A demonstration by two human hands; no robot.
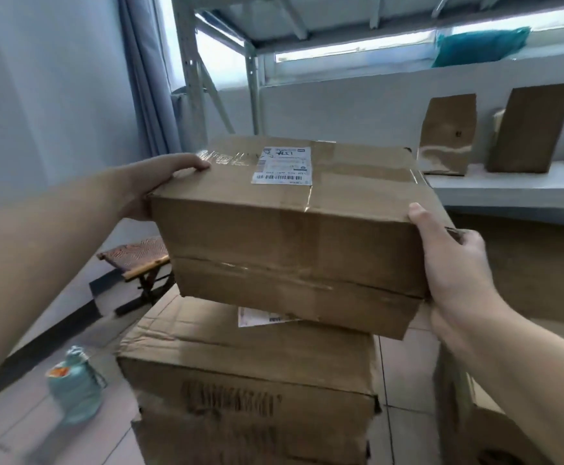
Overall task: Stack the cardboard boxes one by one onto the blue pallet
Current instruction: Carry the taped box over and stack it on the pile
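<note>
I hold a taped cardboard box (290,229) with a white shipping label on its top, in the middle of the head view. My left hand (159,182) grips its far left corner. My right hand (451,263) grips its near right edge. The box hovers over, or just touches, a stack of larger cardboard boxes (247,374) below it; I cannot tell which. No blue pallet shows; the stack hides the floor under it.
A grey metal rack (253,62) stands behind, with two upright cardboard boxes (448,135) (528,129) on its shelf and a teal bag (481,45) above. A small folding stool (136,256) and a green water jug (76,387) sit at the left. More boxes (475,414) fill the lower right.
</note>
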